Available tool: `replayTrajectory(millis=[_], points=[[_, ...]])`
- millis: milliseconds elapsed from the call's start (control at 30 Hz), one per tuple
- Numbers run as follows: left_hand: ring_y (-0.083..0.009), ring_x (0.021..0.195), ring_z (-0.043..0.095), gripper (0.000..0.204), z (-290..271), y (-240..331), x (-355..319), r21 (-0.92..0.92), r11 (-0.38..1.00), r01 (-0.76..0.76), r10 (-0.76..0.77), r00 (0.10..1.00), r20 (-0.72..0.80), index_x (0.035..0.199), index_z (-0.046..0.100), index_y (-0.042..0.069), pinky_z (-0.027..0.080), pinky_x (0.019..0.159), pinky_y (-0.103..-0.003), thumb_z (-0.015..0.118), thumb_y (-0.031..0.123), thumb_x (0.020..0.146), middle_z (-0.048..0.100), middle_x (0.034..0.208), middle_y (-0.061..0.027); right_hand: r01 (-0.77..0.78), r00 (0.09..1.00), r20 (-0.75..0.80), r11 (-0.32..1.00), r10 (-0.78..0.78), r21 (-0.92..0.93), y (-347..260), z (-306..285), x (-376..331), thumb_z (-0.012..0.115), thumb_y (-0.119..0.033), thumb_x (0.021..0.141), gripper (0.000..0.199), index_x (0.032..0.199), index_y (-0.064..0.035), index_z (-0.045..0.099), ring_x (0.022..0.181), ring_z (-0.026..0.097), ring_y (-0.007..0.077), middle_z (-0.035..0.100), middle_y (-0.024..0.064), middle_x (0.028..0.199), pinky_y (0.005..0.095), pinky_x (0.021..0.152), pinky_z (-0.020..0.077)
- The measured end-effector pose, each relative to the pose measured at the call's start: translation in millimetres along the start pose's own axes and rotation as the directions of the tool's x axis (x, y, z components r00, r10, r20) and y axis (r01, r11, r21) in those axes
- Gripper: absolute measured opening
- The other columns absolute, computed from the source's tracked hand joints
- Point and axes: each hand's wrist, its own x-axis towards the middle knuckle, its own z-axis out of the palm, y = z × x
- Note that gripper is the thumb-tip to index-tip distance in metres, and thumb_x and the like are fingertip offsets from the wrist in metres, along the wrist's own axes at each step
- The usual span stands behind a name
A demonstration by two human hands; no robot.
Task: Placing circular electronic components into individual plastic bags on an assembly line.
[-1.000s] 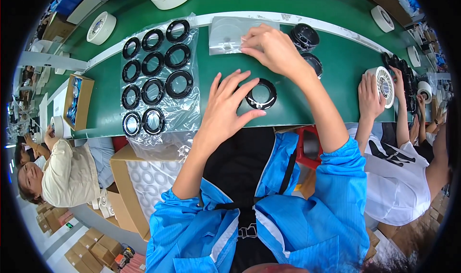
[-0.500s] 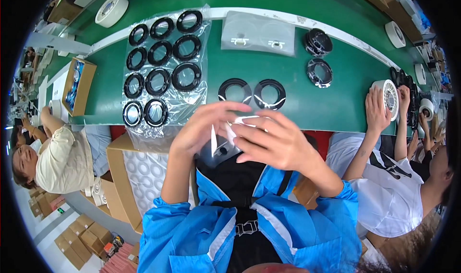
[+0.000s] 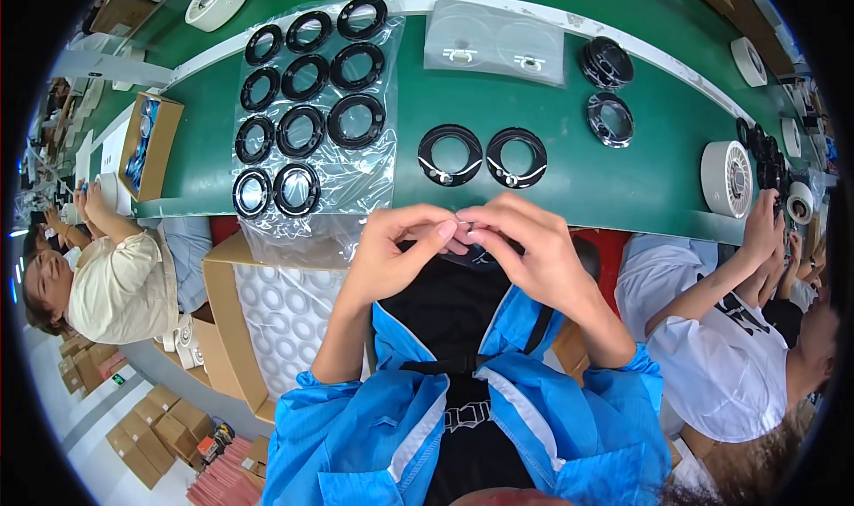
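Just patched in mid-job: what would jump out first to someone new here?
Both hands, left hand and right hand, meet at the near table edge, pinching something too small to tell. Beyond them two black rings lie side by side on the green table; to the left, a plastic sheet carries more rings.

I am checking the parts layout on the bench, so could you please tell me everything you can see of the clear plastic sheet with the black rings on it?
The clear plastic sheet lies flat on the green table, left of centre. It looks thin, glossy and crinkled, and its near edge hangs over the table's front. On it sit eleven black rings in three rough columns; the two nearest the edge have pale shiny centres. Neither of the hands touches it.
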Motion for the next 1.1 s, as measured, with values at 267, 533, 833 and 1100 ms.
replayTrajectory(millis=[267, 533, 833, 1100], points=[[-0.0201, 0.087, 0.083, 0.024, 16, -20, 6, -0.101, 0.995, 0.017, -0.032, 0.988, -0.15, 0.111, 0.08, -0.009, 0.065, 0.073, -0.028, 0.068, 0.012, 0.112, 0.083, 0.102, -0.0146, 0.302, 0.942, 0.022, 0.814, -0.335, -0.497, 5, 0, -6, 0.08, 0.002, 0.082, 0.029, 0.11, -0.0007, 0.082, 0.089, 0.076, 0.0261, 0.077, 0.0097, 0.104, 0.0416, 0.076, 0.0658], [-0.0163, 0.071, 0.078, 0.025, 15, -6, 18, 0.01, 0.968, 0.25, -0.236, 0.925, -0.297, 0.11, 0.08, -0.008, 0.06, 0.063, -0.026, 0.068, 0.014, 0.113, 0.084, 0.102, -0.0128, 0.388, 0.907, -0.048, 0.876, -0.418, -0.286, 10, -25, -13, 0.085, -0.002, 0.083, 0.018, 0.101, -0.0016, 0.082, 0.088, 0.076, 0.0266, 0.078, 0.0136, 0.105, 0.0409, 0.081, 0.0668], [-0.0192, 0.072, 0.078, 0.012, 21, -18, 13, 0.488, 0.871, -0.049, 0.123, 0.985, -0.119, 0.106, 0.08, -0.004, 0.058, 0.063, -0.029, 0.078, 0.008, 0.102, 0.084, 0.123, -0.0134, -0.353, 0.861, -0.231, 0.86, 0.453, 0.369, 65, -54, 17, 0.08, -0.001, 0.101, 0.006, 0.106, 0.0024, 0.079, 0.077, 0.066, 0.0083, 0.076, 0.0032, 0.089, 0.0241, 0.062, 0.0521], [-0.0231, 0.078, 0.079, 0.01, 25, -24, 11, 0.536, 0.841, -0.074, 0.157, 0.981, -0.11, 0.102, 0.08, -0.004, 0.06, 0.068, -0.03, 0.081, 0.005, 0.097, 0.082, 0.128, -0.0139, -0.457, 0.795, -0.299, 0.845, 0.528, 0.278, 80, -41, 15, 0.081, -0.005, 0.102, 0.011, 0.109, 0.0028, 0.08, 0.073, 0.064, 0.0022, 0.076, 0.0021, 0.088, 0.0187, 0.054, 0.0451]])
